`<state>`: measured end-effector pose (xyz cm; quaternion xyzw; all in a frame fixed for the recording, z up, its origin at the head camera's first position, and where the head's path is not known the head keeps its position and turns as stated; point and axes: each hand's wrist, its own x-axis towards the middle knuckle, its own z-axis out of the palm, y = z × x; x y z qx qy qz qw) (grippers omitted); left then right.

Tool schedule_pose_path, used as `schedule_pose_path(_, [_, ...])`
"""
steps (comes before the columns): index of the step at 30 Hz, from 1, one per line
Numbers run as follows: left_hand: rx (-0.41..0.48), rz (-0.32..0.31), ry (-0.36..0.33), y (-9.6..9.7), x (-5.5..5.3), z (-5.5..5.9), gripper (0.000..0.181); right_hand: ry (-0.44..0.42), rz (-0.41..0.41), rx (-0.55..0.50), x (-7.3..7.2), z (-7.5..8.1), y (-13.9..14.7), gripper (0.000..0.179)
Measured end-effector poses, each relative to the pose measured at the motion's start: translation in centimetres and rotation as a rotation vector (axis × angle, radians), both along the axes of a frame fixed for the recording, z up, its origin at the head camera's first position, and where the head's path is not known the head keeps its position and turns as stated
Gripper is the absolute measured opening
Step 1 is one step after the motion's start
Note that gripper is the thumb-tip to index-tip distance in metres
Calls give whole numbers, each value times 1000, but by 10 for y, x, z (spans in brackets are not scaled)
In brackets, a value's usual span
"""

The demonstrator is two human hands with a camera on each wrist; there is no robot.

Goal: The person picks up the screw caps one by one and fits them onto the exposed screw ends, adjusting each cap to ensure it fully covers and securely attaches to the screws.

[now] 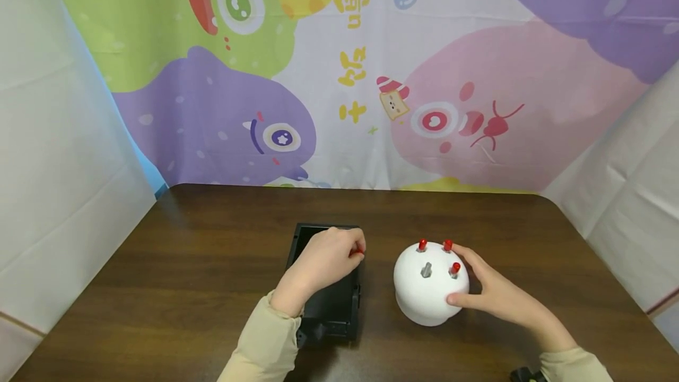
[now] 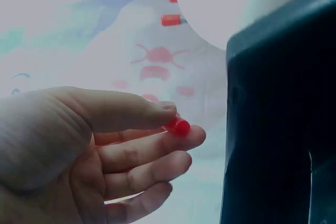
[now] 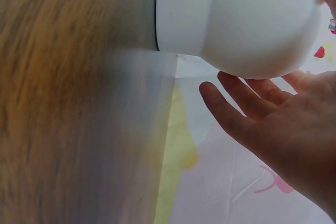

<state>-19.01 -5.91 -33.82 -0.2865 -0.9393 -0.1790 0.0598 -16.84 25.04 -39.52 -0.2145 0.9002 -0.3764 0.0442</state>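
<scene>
My left hand (image 1: 323, 255) is above the black tray (image 1: 329, 305), pinching a small red cap (image 2: 178, 126) between thumb and index finger. To its right a white round-topped object (image 1: 424, 299) stands on the table. Metal springs stick up from its top: a bare spring (image 1: 427, 270) at the front left, and three tipped with red caps (image 1: 422, 245). My right hand (image 1: 493, 287) holds the white object from the right, thumb in front and fingers behind. In the right wrist view, the fingers (image 3: 247, 100) lie along its curved side.
Both the tray and the white object stand on a brown wooden table (image 1: 185, 276). A cartoon-printed curtain (image 1: 361, 152) hangs behind the far edge, with white cloth (image 1: 69, 134) at the sides. A small black item (image 1: 525, 375) shows by the right sleeve.
</scene>
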Motion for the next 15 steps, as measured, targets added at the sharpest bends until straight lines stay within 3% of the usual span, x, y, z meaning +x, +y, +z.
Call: schedule_pose_path(15, [108, -69, 54, 30, 6, 5, 9, -19, 12, -26, 1, 1, -2, 82])
